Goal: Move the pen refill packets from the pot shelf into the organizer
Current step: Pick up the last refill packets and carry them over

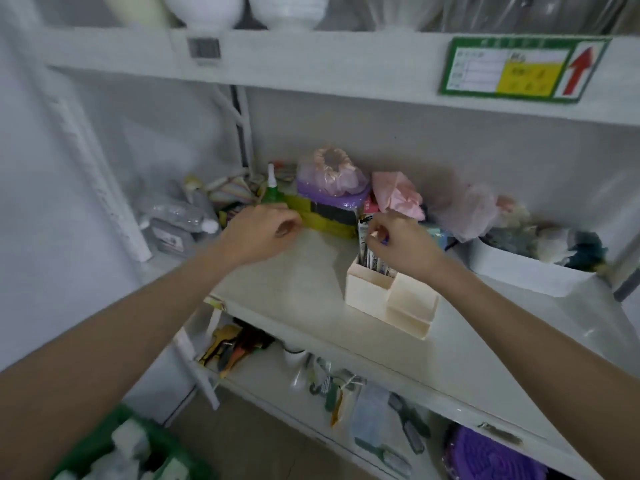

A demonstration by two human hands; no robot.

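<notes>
A cream organizer (388, 299) with several compartments stands on the white middle shelf (294, 285). Pen refill packets (372, 259) stand upright in its tall back-left compartment. My right hand (398, 237) is just above that compartment, with its fingers pinched on the top of the packets. My left hand (259, 232) hovers over the shelf to the left, near a yellow and black box (329, 216); its fingers are curled and nothing shows in them.
A green-capped bottle (272, 188), a purple box with a pink bag (332, 181), pink wrapping (398, 194) and a white tray (526, 268) of clutter line the shelf's back. White pots (204, 8) stand on the shelf above. Tools lie on the lower shelf (332, 386).
</notes>
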